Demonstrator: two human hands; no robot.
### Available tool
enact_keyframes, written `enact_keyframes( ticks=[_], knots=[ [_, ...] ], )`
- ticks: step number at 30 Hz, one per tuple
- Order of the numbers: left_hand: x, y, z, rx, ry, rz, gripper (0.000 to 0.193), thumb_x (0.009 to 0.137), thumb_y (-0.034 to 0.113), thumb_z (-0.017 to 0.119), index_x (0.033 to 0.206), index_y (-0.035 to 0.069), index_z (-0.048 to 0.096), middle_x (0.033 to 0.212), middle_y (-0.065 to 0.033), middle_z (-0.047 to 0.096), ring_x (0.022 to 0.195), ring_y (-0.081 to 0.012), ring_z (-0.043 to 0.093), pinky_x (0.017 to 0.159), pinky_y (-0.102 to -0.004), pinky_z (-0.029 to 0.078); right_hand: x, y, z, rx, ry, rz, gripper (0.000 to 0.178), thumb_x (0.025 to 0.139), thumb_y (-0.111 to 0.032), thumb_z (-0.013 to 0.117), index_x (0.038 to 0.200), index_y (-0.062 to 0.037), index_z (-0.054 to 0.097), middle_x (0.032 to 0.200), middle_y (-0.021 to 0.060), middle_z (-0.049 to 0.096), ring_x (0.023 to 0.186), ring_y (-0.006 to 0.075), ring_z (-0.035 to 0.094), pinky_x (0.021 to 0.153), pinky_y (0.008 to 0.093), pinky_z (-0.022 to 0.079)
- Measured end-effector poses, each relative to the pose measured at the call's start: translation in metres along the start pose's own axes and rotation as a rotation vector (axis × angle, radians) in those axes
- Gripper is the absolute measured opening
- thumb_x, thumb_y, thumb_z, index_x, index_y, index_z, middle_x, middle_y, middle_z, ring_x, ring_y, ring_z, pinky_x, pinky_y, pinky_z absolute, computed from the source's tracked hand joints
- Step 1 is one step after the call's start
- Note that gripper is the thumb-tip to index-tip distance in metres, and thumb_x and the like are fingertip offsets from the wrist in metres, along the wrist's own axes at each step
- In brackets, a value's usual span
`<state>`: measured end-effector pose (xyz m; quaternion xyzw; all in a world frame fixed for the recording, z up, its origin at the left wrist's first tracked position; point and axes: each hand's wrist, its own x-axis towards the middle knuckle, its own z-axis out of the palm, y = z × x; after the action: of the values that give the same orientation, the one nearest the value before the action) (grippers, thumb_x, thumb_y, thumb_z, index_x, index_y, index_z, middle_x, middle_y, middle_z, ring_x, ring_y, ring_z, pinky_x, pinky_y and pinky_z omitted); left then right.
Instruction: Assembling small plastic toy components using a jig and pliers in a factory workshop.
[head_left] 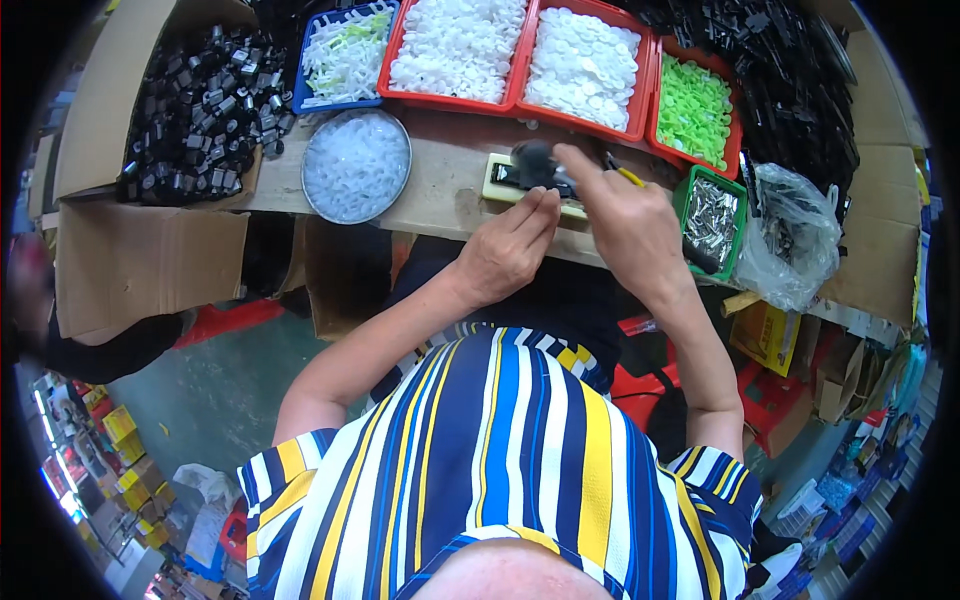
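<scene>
On the workbench in front of me lies a narrow cream block (497, 190) with a black part (507, 176) set in it. My left hand (507, 252) has its fingertips pressed together at the block's near edge; whatever they pinch is hidden. Above the block, my right hand (636, 228) is closed round a small hammer (535, 163), whose dark head is blurred and sits just past the left fingertips. A yellow and black piece (628, 175) shows beyond the right knuckles; its kind is unclear.
Along the back stand red trays (514, 92) of white parts, a blue tray (297, 92) and a red tray of green parts (693, 105). A round dish (357, 166) sits left. A green tray (740, 225) of metal pieces and a plastic bag (795, 240) lie right. Cardboard boxes (150, 265) flank the bench.
</scene>
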<state>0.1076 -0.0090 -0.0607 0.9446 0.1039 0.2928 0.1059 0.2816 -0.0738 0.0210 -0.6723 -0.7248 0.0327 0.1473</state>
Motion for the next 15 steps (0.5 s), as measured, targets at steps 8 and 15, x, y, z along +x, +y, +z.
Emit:
enact_keyframes(
  ticks=[8, 15],
  knots=[
    [-0.008, -0.008, -0.016, -0.049, 0.023, -0.091, 0.027, 0.080, -0.005, 0.067, 0.106, -0.009, 0.068, 0.118, -0.0210, 0.065, 0.115, -0.0338, 0.062, 0.097, -0.0370, 0.052, -0.018, 0.011, -0.001, -0.085, -0.043, 0.014, 0.044, 0.082, 0.000, 0.058, 0.126, -0.0051, 0.056, 0.077, 0.0121, 0.064, 0.068, 0.0295, 0.066, 0.060, 0.0404, 0.052],
    [-0.005, -0.015, -0.019, -0.020, 0.005, -0.117, 0.036, 0.078, -0.005, 0.069, 0.113, -0.008, 0.065, 0.116, -0.0210, 0.064, 0.112, -0.0353, 0.062, 0.095, -0.0394, 0.053, -0.048, 0.019, 0.021, -0.192, -0.083, 0.016, 0.046, 0.081, 0.002, 0.057, 0.127, -0.0039, 0.056, 0.070, 0.0110, 0.061, 0.062, 0.0270, 0.066, 0.056, 0.0387, 0.049]
  ],
)
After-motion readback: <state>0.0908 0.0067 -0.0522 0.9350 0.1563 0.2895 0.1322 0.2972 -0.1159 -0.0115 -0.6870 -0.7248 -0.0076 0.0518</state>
